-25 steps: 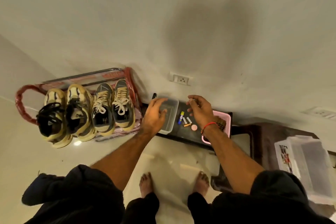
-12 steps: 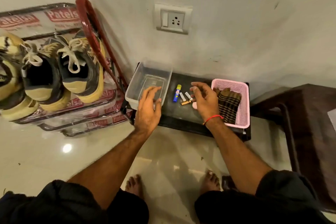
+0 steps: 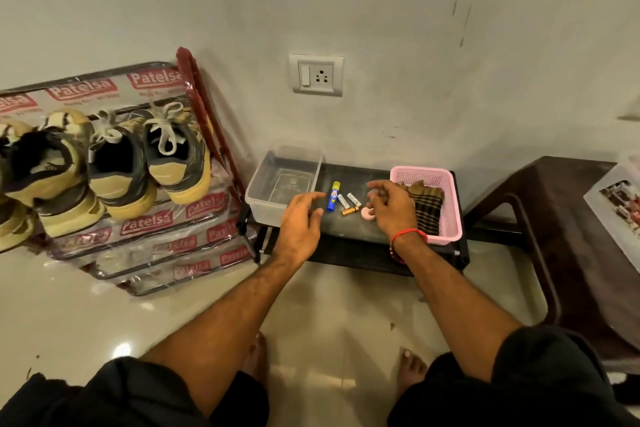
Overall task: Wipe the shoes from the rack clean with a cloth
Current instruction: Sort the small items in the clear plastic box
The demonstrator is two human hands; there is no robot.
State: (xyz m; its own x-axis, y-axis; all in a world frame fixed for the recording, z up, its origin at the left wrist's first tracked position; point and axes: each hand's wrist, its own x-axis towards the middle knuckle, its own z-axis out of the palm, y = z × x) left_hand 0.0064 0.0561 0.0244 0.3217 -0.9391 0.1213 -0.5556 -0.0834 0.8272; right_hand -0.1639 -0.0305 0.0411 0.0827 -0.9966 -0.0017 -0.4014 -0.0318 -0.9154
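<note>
Both hands are held relaxed, nothing grasped: left hand (image 3: 300,226) near tub (image 3: 273,204), right hand (image 3: 393,208) beside cloth (image 3: 426,206) in basket (image 3: 446,218).

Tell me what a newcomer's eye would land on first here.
Probably the two bare hands over the low black shelf: the left hand open by the clear plastic tub, the right hand beside the pink basket holding a brown checked cloth. Next, the yellow-and-grey sneakers on the plastic-wrapped rack at left.
</note>
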